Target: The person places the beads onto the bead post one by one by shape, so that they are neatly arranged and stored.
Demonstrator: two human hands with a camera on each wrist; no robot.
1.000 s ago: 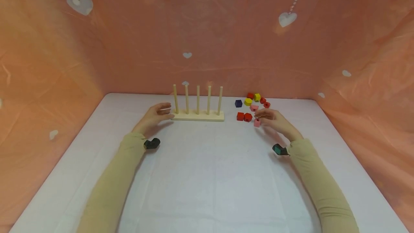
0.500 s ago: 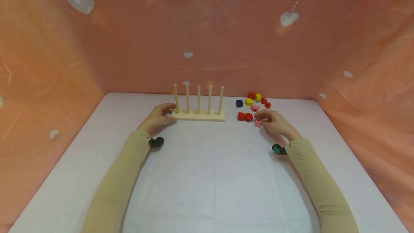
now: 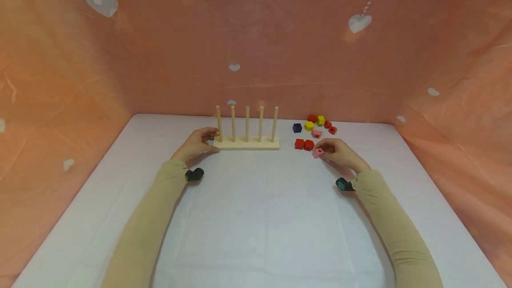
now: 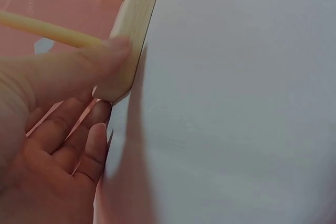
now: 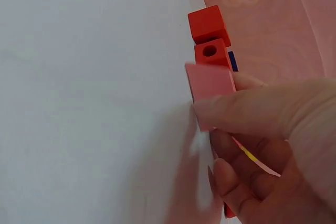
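A pale wooden peg stand (image 3: 248,145) with several upright pegs stands toward the back of the table. At its left end my left hand (image 3: 196,144) grips the base; in the left wrist view the thumb (image 4: 113,51) lies on the front face and the fingers curl behind. My right hand (image 3: 339,152) pinches a pink bead (image 3: 318,153), whose flat face (image 5: 210,87) shows in the right wrist view. Just left of it sit a red cube bead (image 3: 299,144) and a red bead with a hole (image 3: 308,145).
Behind the right hand lie another pink bead (image 3: 317,134), a dark blue bead (image 3: 297,128), yellow beads (image 3: 309,126) and small red beads (image 3: 332,130). A white cloth (image 3: 256,217) covers the table. An orange curtain (image 3: 256,34) hangs behind and at both sides.
My left hand has moved right and taken hold of the stand's end. The right fingers have closed on the pink bead and tilted it.
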